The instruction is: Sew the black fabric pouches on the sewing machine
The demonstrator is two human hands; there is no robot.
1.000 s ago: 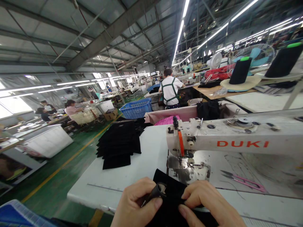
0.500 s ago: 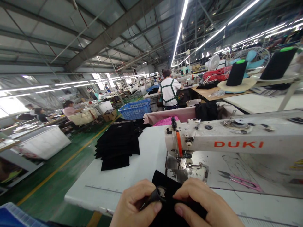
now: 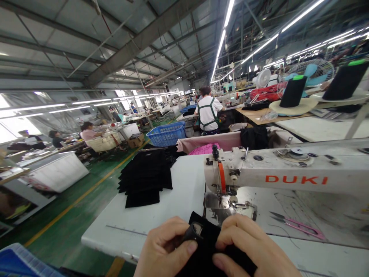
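A piece of black fabric is held up at the table's front edge, just before the sewing machine. My left hand pinches it between thumb and fingers; a dark, curled, tube-like part with a pale patch inside sticks out there. On the other side, my right hand grips the same fabric with thumb and bent fingers. One fabric corner points up toward the presser foot area, apart from the needle. The lower part of the fabric runs out of view.
A stack of black fabric pieces lies at the table's left. Pink-handled thread snips rest right of the needle area. Beyond stand a pink-lined bin, a blue basket and a co-worker. Black thread cones stand at right.
The view has shifted slightly, so the scene sits a little farther right. My right fingers have shifted on the fabric, and the curled part shows at a slightly different angle.
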